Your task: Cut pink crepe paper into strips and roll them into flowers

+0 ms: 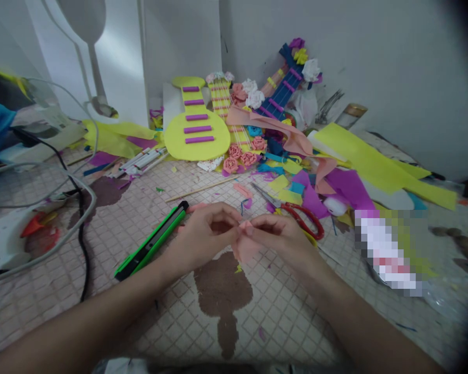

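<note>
Both hands meet over the middle of the table, pinching a small piece of pink crepe paper between them. My left hand is closed on its left edge with thumb and fingertips. From the other side, my right hand grips the paper's upper right part. The paper's lower end hangs loose; its top is partly hidden by fingers. A green box cutter lies left of my left hand. Just beyond my right hand are scissors with red handles, partly covered by that hand.
At the back are a yellow guitar-shaped cutout with purple strips, a blue paper guitar and pink paper roses. Yellow paper and scraps spread to the right. A white glue gun and cables occupy the left. A thin stick lies ahead.
</note>
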### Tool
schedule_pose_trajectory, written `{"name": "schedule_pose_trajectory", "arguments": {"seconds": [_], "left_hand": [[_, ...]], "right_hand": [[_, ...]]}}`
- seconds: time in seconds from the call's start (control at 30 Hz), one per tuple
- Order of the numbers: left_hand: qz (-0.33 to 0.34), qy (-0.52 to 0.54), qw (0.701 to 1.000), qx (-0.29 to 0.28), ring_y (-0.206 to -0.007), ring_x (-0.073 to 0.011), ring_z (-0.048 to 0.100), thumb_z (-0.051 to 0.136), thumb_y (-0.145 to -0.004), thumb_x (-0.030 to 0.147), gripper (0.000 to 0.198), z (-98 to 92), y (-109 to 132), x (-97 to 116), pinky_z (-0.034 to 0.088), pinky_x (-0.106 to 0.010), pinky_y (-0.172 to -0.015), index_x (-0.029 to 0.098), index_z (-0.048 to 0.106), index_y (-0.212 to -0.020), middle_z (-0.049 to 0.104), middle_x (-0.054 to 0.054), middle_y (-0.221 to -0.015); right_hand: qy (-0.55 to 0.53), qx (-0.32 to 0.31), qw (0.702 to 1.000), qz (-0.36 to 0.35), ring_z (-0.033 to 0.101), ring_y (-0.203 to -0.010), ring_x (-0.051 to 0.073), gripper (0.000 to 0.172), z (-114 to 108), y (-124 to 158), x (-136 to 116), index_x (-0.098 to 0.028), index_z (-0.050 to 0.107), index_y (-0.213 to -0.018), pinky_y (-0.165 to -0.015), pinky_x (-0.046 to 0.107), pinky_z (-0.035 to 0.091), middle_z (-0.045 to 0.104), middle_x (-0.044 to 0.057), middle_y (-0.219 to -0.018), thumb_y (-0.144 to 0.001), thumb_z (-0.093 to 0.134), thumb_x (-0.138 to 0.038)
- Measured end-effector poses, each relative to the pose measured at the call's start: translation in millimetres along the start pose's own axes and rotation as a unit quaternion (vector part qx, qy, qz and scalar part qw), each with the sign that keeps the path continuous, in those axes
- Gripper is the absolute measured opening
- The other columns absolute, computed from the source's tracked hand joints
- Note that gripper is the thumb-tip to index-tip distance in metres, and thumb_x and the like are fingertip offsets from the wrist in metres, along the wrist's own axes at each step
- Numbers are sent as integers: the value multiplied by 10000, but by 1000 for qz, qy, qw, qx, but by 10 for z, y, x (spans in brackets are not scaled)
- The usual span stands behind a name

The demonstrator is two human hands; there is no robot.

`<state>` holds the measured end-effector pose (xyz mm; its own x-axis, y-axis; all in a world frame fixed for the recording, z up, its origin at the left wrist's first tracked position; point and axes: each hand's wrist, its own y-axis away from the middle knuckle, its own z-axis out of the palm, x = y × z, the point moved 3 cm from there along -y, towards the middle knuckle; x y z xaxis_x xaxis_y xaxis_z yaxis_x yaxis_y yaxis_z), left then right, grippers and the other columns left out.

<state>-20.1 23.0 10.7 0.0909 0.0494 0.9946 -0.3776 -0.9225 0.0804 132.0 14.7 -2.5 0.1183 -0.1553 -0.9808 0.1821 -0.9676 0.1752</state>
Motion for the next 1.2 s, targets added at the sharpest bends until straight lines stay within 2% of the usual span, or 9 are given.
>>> {"name": "schedule_pose_trajectory", "arguments": {"seconds": [0.17,0.37,0.5,0.6,1.0,1.2], "left_hand": [[-18,-14,999,-26,-690,-113,594,578,-768,281,163,-5,-8,-48,465,-220,-631,145,653,-820,657,-20,-783],[-35,-19,999,-37,-618,-109,585,562,-780,280,163,-20,-19,-107,442,-222,-605,149,658,-795,647,2,-655],[-44,-20,998,-43,-583,-111,585,550,-786,263,159,-17,-11,-79,438,-230,-603,144,655,-791,631,12,-576],[-43,-27,998,-48,-587,-118,589,544,-790,260,162,-12,-10,-49,438,-240,-614,143,656,-791,628,13,-551],[-27,-46,998,-41,-626,-110,579,558,-771,253,142,-24,-7,-74,438,-223,-595,156,661,-787,649,-2,-693],[-27,-75,996,-36,-622,-111,577,544,-779,256,152,-26,-10,-75,419,-223,-580,157,659,-786,639,2,-684]], "right_hand": [[8,-15,1000,17,556,-629,122,137,2,5,-8,-197,675,-672,-594,252,410,641,-4,-666,-659,686,-333],[15,-24,999,27,538,-630,114,136,7,19,-32,-195,688,-677,-578,241,392,645,-2,-674,-682,665,-328],[21,-2,1000,19,534,-620,118,155,-14,17,-20,-191,695,-673,-571,247,402,641,-1,-653,-713,635,-328],[17,-12,1000,8,548,-642,122,141,-9,6,-15,-192,688,-674,-595,251,418,652,1,-676,-710,642,-320],[60,-16,998,-12,559,-646,125,117,-6,9,-52,-198,661,-662,-601,251,427,649,-7,-672,-719,612,-289],[59,-9,998,-15,571,-634,129,97,0,18,-57,-193,667,-658,-596,253,437,657,-5,-664,-699,614,-263]]}}
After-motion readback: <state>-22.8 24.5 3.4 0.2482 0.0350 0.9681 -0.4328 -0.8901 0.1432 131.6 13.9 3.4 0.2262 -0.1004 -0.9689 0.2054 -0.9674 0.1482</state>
